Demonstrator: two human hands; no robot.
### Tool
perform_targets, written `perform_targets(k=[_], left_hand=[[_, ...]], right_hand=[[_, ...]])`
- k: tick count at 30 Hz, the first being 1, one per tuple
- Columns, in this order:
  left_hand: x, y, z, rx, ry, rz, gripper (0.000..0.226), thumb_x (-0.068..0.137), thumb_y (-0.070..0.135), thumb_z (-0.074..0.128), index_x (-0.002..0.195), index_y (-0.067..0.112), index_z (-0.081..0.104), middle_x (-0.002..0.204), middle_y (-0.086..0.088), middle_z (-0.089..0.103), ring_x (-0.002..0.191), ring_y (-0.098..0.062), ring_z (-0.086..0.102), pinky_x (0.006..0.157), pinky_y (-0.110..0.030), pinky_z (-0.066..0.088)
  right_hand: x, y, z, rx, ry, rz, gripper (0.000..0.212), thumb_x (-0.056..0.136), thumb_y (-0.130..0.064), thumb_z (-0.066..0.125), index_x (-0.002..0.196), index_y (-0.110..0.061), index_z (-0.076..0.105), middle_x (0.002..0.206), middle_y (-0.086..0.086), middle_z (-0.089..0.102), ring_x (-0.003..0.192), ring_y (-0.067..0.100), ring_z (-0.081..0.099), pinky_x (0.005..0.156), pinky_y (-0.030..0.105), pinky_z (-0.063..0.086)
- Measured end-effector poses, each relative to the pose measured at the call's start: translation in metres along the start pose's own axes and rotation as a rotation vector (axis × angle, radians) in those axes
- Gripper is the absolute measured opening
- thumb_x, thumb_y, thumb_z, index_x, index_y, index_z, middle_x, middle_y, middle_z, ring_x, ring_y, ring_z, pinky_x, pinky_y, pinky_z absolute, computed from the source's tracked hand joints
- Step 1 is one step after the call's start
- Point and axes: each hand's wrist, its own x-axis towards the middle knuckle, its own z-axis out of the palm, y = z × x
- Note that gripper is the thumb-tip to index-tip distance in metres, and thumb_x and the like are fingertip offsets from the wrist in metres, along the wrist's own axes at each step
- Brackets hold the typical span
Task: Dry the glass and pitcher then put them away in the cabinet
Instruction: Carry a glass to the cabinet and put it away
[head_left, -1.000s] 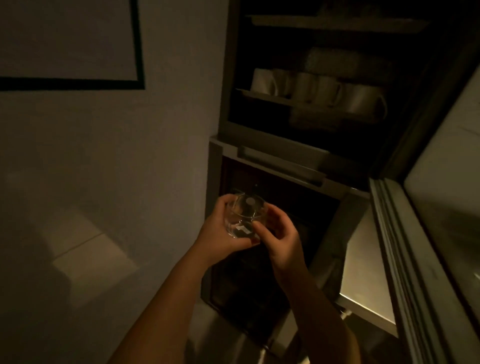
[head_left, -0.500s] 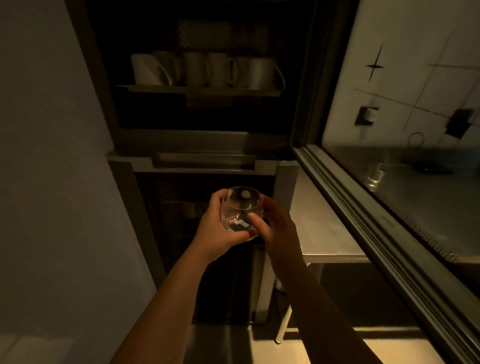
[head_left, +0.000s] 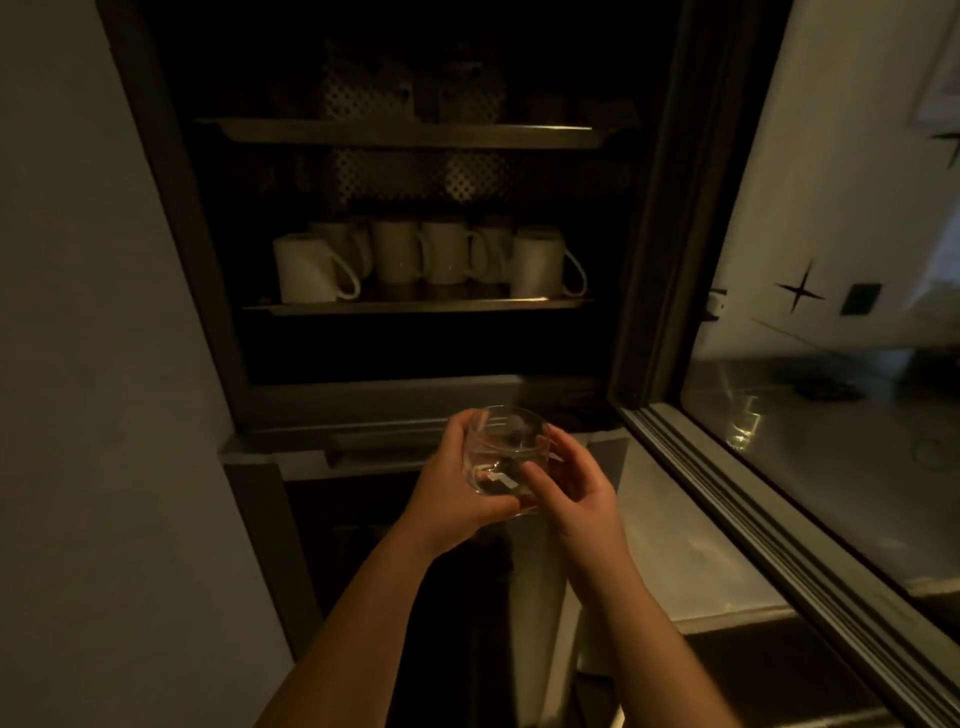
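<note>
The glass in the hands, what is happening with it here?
A person stands before an open cabinet and holds a clear glass in both hands: the left hand cups it from the side and below, the right hand steadies the other side. White mugs fill the middle shelf. The glass is not yet on any shelf. No pitcher is clearly visible.

hands: left (head_left: 447, 483) fingers curled, cupping | right (head_left: 571, 488) fingers curled | forearms raised

Clear glossy glass (head_left: 506, 457), matt white, perhaps ceramic mugs (head_left: 447, 253), metal shelf (head_left: 415, 306).
</note>
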Motion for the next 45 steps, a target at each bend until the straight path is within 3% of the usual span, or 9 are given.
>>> perform_targets(k=[6, 11, 14, 19, 23, 28, 34, 39, 45], left_hand=[[0.048, 0.005, -0.022, -0.014, 0.029, 0.054, 0.095, 0.061, 0.007, 0.088, 0.134, 0.036, 0.036, 0.127, 0.011, 0.053, 0.111, -0.007, 0.059, 0.084, -0.028, 0.056], [0.087, 0.026, -0.043, 0.056, 0.072, 0.136, 0.097, 0.059, 0.010, 0.090, 0.135, 0.035, 0.034, 0.126, 0.008, 0.054, 0.109, -0.006, 0.060, 0.081, -0.023, 0.055], [0.106, 0.040, -0.058, 0.158, 0.106, 0.200, 0.095, 0.059, 0.022, 0.091, 0.132, 0.042, 0.035, 0.128, 0.009, 0.055, 0.113, -0.009, 0.060, 0.089, -0.033, 0.055], [0.127, 0.061, -0.084, 0.290, 0.090, 0.303, 0.097, 0.056, 0.031, 0.092, 0.134, 0.045, 0.036, 0.134, 0.014, 0.050, 0.120, -0.006, 0.055, 0.094, -0.037, 0.053], [0.133, 0.075, -0.099, 0.410, 0.133, 0.393, 0.102, 0.057, 0.036, 0.092, 0.139, 0.047, 0.033, 0.138, 0.017, 0.043, 0.124, -0.001, 0.048, 0.096, -0.031, 0.051], [0.134, 0.084, -0.120, 0.053, 0.192, 0.389, 0.104, 0.056, 0.041, 0.090, 0.140, 0.051, 0.029, 0.139, 0.011, 0.047, 0.124, -0.003, 0.051, 0.094, -0.026, 0.050], [0.142, 0.094, -0.128, -0.269, 0.074, 0.295, 0.085, 0.066, 0.061, 0.076, 0.130, 0.010, 0.052, 0.125, -0.009, 0.064, 0.117, -0.026, 0.060, 0.097, -0.042, 0.049], [0.149, 0.105, -0.127, -0.424, 0.042, 0.257, 0.057, 0.084, 0.030, 0.066, 0.133, 0.008, 0.048, 0.127, -0.014, 0.061, 0.115, -0.030, 0.061, 0.093, -0.045, 0.053], [0.163, 0.137, -0.119, -0.477, 0.167, 0.384, 0.059, 0.069, 0.026, 0.079, 0.122, 0.017, 0.054, 0.115, -0.008, 0.068, 0.105, -0.025, 0.067, 0.083, -0.044, 0.056]], right_hand=[[0.052, -0.014, 0.011, -0.039, -0.059, -0.073, 0.060, 0.071, -0.037, 0.072, 0.128, -0.036, 0.052, 0.125, -0.009, 0.059, 0.111, 0.010, 0.060, 0.092, 0.041, 0.054], [0.096, -0.034, 0.020, -0.105, -0.147, -0.179, 0.064, 0.066, -0.039, 0.076, 0.122, -0.047, 0.045, 0.123, -0.015, 0.054, 0.108, 0.000, 0.058, 0.080, 0.022, 0.055], [0.120, -0.051, 0.029, -0.198, -0.165, -0.224, 0.079, 0.063, -0.044, 0.077, 0.131, -0.046, 0.037, 0.120, -0.023, 0.051, 0.110, -0.007, 0.054, 0.079, 0.015, 0.052], [0.155, -0.080, 0.045, -0.360, -0.203, -0.317, 0.113, 0.050, -0.062, 0.078, 0.145, -0.040, 0.022, 0.135, -0.016, 0.046, 0.122, 0.005, 0.049, 0.100, 0.032, 0.047], [0.171, -0.095, 0.059, -0.352, -0.186, -0.370, 0.088, 0.062, -0.037, 0.086, 0.136, -0.032, 0.039, 0.129, -0.011, 0.052, 0.109, -0.003, 0.055, 0.083, 0.014, 0.048], [0.177, -0.106, 0.072, 0.050, -0.184, -0.297, 0.079, 0.062, -0.028, 0.082, 0.131, -0.030, 0.045, 0.120, -0.013, 0.058, 0.103, 0.001, 0.063, 0.081, 0.026, 0.057], [0.182, -0.110, 0.087, 0.290, -0.193, -0.311, 0.080, 0.063, -0.028, 0.085, 0.132, -0.033, 0.044, 0.130, 0.000, 0.054, 0.109, 0.015, 0.064, 0.081, 0.033, 0.056], [0.188, -0.114, 0.088, 0.303, -0.219, -0.374, 0.083, 0.060, -0.031, 0.081, 0.133, -0.035, 0.042, 0.130, -0.002, 0.055, 0.112, 0.018, 0.063, 0.082, 0.034, 0.055], [0.202, -0.144, 0.068, 0.009, -0.209, -0.549, 0.084, 0.069, -0.029, 0.083, 0.140, -0.024, 0.040, 0.133, -0.002, 0.056, 0.119, 0.016, 0.058, 0.090, 0.036, 0.054]])
